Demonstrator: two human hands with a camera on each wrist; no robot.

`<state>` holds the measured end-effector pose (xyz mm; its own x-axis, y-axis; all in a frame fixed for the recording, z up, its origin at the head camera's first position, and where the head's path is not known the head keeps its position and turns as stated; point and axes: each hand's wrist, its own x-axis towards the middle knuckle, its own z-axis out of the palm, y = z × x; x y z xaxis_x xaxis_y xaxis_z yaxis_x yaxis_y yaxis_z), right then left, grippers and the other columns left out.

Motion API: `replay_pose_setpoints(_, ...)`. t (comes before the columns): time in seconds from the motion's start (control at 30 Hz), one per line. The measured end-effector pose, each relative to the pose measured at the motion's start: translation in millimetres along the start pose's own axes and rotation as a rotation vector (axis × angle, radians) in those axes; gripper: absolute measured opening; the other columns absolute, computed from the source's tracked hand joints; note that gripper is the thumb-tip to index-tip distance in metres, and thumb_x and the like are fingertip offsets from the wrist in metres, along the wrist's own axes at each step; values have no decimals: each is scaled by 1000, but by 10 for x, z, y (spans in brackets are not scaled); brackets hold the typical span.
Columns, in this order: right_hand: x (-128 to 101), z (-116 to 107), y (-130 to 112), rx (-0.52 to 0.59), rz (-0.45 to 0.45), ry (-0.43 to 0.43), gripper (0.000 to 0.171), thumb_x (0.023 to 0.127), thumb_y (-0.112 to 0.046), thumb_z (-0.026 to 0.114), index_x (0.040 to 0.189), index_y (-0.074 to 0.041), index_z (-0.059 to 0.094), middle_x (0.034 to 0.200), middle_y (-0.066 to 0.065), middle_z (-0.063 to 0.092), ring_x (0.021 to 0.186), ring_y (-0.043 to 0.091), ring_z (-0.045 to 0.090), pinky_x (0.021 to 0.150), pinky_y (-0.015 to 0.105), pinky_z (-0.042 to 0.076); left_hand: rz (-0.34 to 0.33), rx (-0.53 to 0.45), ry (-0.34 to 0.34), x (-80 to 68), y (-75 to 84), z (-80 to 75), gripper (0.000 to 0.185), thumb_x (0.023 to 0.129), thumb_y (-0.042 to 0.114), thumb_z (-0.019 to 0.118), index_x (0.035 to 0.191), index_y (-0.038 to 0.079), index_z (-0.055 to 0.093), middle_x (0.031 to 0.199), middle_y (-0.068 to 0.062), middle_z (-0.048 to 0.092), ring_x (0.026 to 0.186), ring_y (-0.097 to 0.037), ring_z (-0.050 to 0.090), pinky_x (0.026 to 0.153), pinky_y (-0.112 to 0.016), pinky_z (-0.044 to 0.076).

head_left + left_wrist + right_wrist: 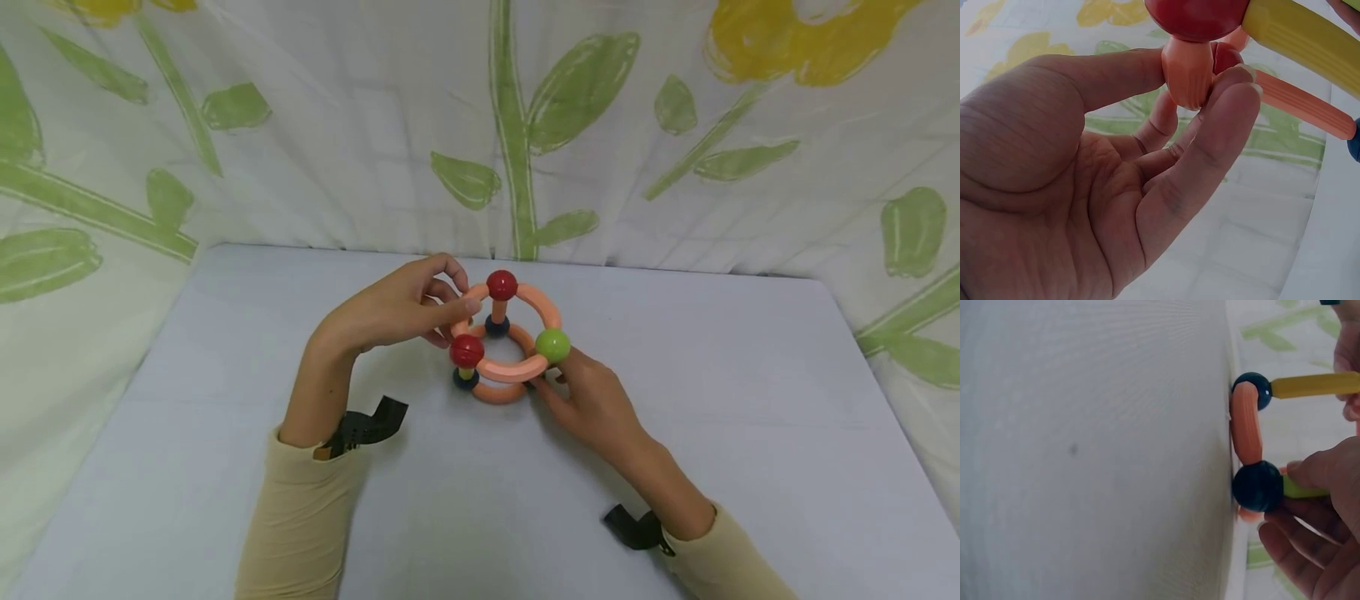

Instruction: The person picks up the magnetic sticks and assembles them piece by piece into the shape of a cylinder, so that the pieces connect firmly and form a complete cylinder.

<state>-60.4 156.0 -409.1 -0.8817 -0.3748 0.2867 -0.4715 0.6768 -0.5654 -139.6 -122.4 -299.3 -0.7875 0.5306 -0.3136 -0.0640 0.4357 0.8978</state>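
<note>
On the table stands a two-tier frame of rods and balls. Its upper ring has orange curved rods point(510, 371), two red balls point(502, 285) and a green ball point(552, 344). Its lower ring joins orange curved rods point(1247, 425) with dark blue balls point(1258, 486). My left hand point(397, 304) pinches an upper orange curved rod point(1188, 75) between thumb and fingers, beside a red ball point(1200, 15). At the other side, my right hand point(596, 404) pinches an upright green rod point(1304, 489) just above a dark blue ball. A yellow rod point(1313, 385) forms another upright.
The white table point(450, 517) extends around the frame. Behind it hangs a pale curtain point(360, 150) with painted flowers and leaves. Black straps point(367, 425) sit on both wrists by the beige sleeves point(307, 517).
</note>
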Motion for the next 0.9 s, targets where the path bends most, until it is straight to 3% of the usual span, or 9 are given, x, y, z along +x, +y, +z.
replay_pose_setpoints(0.23,-14,2,-8,-4,18,-2,39,92,-10,82,126,-5,64,107,10,77,95,23,77,78,39,65,10,6,-5,32,-16,13,36,104,36,68,124,9,54,105,-16,73,90,-29,76,84,-43,66)
replay_pose_setpoints(0.47,33,21,-30,-29,15,22,62,93,-14,83,149,-14,59,101,7,76,86,22,75,76,37,63,43,-7,10,77,-50,-6,34,106,33,66,122,5,54,106,-17,71,89,-29,77,85,-47,66)
replay_pose_setpoints(0.7,89,45,-96,-21,80,-1,43,94,-16,82,132,-8,64,108,10,78,96,25,78,82,41,65,64,-21,76,87,-93,-29,30,106,29,67,122,6,55,110,-19,71,92,-28,77,81,-42,67)
replay_pose_setpoints(0.9,160,-4,-84,-56,143,-26,31,95,-14,81,121,-6,66,105,12,78,95,28,78,80,45,64,79,-39,115,172,-112,0,28,106,29,66,120,6,56,113,-16,72,93,-27,76,81,-42,66)
